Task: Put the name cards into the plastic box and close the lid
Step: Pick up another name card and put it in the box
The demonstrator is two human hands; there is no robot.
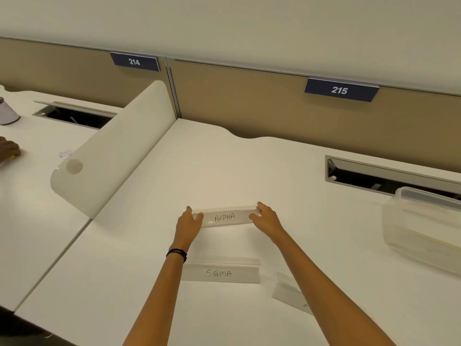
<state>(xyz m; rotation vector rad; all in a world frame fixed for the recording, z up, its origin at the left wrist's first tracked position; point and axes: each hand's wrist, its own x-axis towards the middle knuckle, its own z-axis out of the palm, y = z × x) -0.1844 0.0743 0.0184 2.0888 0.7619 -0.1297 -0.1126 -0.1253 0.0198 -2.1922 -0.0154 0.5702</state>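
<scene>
- Left grip point(189, 222) pinches the left end of the ALPHA name card point(224, 217), with the thumb on the front face and the fingers behind.
- Right grip point(267, 218) pinches the right end of the same card in the same way, so the card spans the gap between the two.
- This card sits at mid-bench point(224, 166) with its lettering facing the person; I cannot tell whether it rests on the surface or is lifted just off it.
- The SIGMA name card point(220, 272) lies nearer the person, between the forearms, untouched.
- A third name card point(287, 290) lies angled just beside the right forearm, its writing mostly hidden.
- The translucent plastic box point(424, 221) stands at the right edge, well apart from all three cards; I cannot tell whether its lid is on.
- A black band point(177, 254) circles the left wrist.
- A white divider point(112, 151) separates this place from the next one, where another person's hand point(8, 149) rests.
- Plates numbered 214 point(134, 61) and 215 point(340, 89) hang on the back panel.
</scene>
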